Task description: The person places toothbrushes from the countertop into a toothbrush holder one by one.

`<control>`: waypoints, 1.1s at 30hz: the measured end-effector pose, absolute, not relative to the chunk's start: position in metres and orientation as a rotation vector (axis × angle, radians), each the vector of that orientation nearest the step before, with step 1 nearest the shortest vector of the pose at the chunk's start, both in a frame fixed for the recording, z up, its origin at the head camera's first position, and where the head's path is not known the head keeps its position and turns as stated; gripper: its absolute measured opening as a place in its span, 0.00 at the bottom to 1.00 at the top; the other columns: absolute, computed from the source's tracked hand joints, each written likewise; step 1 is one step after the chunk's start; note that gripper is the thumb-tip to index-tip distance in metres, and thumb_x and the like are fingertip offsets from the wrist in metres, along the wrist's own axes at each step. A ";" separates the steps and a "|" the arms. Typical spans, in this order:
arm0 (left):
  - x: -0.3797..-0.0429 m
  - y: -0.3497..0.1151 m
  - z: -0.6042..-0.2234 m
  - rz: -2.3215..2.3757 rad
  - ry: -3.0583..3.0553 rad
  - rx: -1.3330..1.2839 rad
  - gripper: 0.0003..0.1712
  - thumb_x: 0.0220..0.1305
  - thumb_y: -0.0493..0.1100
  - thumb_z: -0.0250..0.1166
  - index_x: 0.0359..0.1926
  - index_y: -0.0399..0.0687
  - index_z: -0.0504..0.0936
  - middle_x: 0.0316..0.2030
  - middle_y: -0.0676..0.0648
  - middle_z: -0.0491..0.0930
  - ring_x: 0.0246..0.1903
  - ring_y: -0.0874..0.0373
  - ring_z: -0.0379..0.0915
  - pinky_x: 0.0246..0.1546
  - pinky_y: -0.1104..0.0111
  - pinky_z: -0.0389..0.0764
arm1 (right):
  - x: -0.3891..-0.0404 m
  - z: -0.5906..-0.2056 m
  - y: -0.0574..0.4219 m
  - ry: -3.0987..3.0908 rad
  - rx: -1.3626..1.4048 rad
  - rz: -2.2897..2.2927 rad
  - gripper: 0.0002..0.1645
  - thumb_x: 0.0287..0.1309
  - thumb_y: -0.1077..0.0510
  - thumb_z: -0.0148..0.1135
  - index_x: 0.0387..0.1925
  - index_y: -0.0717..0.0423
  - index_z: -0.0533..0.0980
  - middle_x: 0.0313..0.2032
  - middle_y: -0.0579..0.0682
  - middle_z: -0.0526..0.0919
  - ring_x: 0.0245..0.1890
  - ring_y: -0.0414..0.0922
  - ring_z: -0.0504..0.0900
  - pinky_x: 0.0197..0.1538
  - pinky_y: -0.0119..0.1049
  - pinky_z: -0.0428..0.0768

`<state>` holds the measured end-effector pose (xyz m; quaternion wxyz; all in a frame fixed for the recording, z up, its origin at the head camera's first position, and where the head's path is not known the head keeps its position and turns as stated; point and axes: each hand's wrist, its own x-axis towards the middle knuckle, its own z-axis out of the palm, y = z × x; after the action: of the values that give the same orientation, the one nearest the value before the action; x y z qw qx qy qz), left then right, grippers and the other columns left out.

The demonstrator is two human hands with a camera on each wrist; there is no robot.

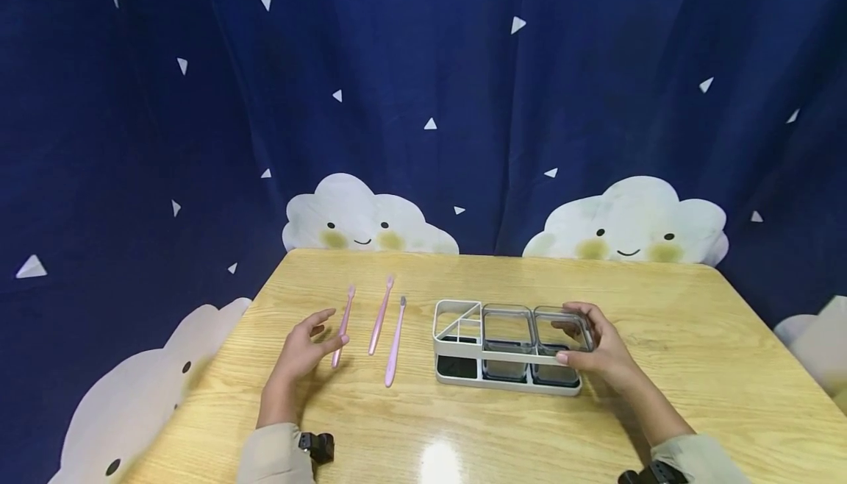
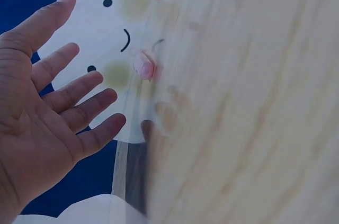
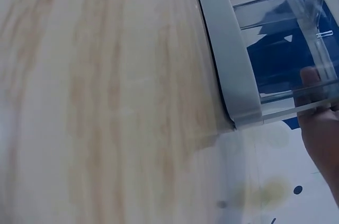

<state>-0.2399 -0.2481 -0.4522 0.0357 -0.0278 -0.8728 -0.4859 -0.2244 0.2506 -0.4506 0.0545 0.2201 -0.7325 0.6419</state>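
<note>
A white toothbrush holder (image 1: 463, 382) stands on the table, with divided slots at its left and two clear cups (image 1: 508, 340) set in its middle and right. My right hand (image 1: 601, 346) grips its right end, thumb against the front rail and fingers behind the end cup. The right wrist view shows the holder's pale edge (image 3: 228, 49) and part of the hand (image 3: 320, 139). My left hand (image 1: 299, 355) hovers beside the leftmost pink toothbrush (image 1: 343, 326), its fingers spread and holding nothing. Two more toothbrushes, one pink (image 1: 380, 316) and one lilac (image 1: 395, 344), lie between it and the holder.
The wooden table (image 1: 695, 344) extends past the holder on the right and in front. Behind it hangs a dark blue curtain (image 1: 397, 50) with white clouds and triangles. A pale boxy object (image 1: 823, 344) shows at the far right edge.
</note>
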 end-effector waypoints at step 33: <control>-0.294 -0.272 -0.461 -1.982 -2.783 -0.191 0.39 0.57 0.30 0.63 0.66 0.28 0.55 0.55 0.30 0.67 0.50 0.47 0.69 0.46 0.65 0.74 | -0.226 -0.453 0.254 -2.323 0.608 1.952 0.42 0.43 0.70 0.67 0.61 0.66 0.60 0.53 0.74 0.68 0.54 0.52 0.72 0.55 0.29 0.68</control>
<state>-0.2936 -0.2724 -0.4612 -0.1394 -0.0553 -0.8053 -0.5735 -0.2261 0.2537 -0.4529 0.0235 0.1966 -0.7505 0.6305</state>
